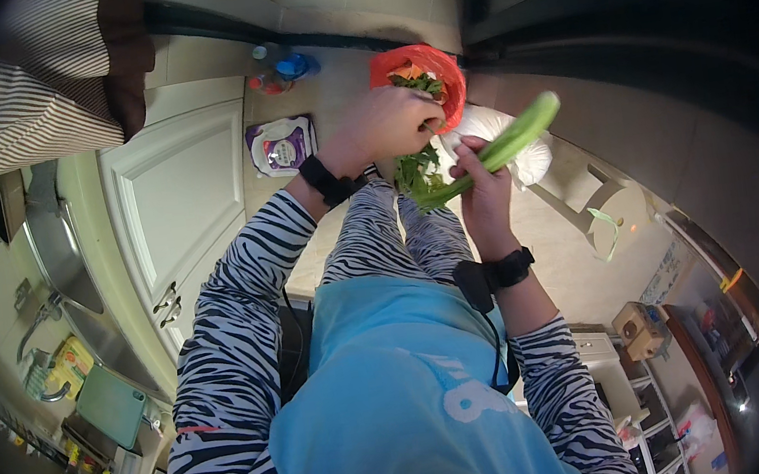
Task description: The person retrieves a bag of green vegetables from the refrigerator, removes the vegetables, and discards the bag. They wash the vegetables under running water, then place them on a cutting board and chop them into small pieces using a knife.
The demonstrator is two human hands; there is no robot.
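Observation:
My right hand (485, 185) holds a thick pale green stalk (513, 139), which looks like celery. Its cut end points up and away to the right, and its leafy end (425, 192) hangs toward my legs. Just left of it, my left hand (391, 125) has its fingers curled closed, and a thin leaf stem seems to be pinched at the fingertips above loose green leaves (417, 165). Directly beyond the left hand stands a bin lined with a red plastic bag (451, 79). Leaf scraps (417, 82) and orange bits lie inside it. The left palm is hidden.
A filled white plastic bag (534, 161) rests beside the red one. Left on the floor are a purple-and-white package (282, 147) and plastic bottles (291, 67). A white cabinet door (177, 183) borders my left side; a beige stool-like object (614, 212) stands right.

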